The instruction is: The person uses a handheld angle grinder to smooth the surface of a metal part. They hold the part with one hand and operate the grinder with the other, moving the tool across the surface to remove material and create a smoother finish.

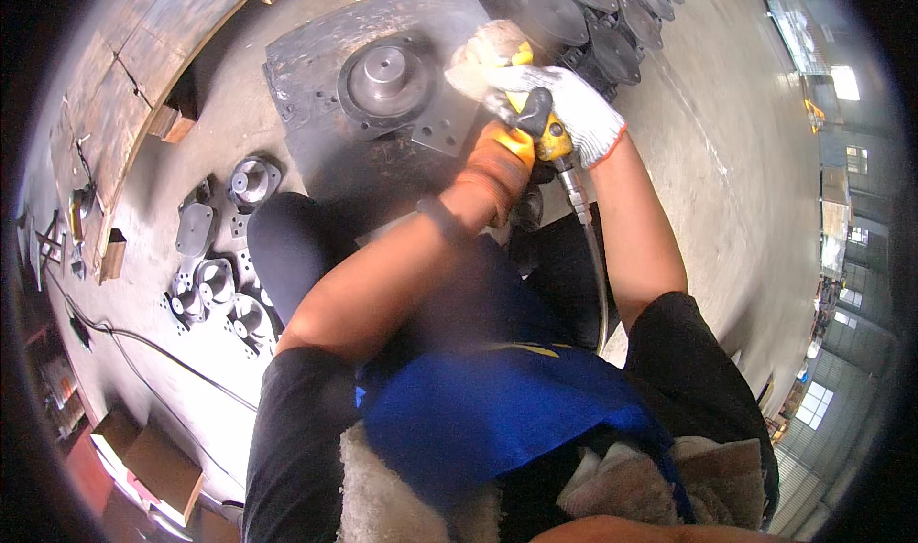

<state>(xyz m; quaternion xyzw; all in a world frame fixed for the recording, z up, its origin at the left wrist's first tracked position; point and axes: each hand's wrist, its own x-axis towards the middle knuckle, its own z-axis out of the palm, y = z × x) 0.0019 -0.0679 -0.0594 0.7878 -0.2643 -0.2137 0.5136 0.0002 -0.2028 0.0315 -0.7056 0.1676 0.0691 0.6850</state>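
One yellow grinder point(535, 122), buffing-wheel tipped

Both gloved hands meet ahead, left hand point(499, 165) in orange clenched below, right hand point(572, 108) in white clenched above, forearms converging.

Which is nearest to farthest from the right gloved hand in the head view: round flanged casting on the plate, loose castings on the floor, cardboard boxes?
From the right hand:
1. Round flanged casting, on the plate just left of the hand.
2. Loose castings, on the floor at lower left.
3. Cardboard boxes, far bottom-left corner.
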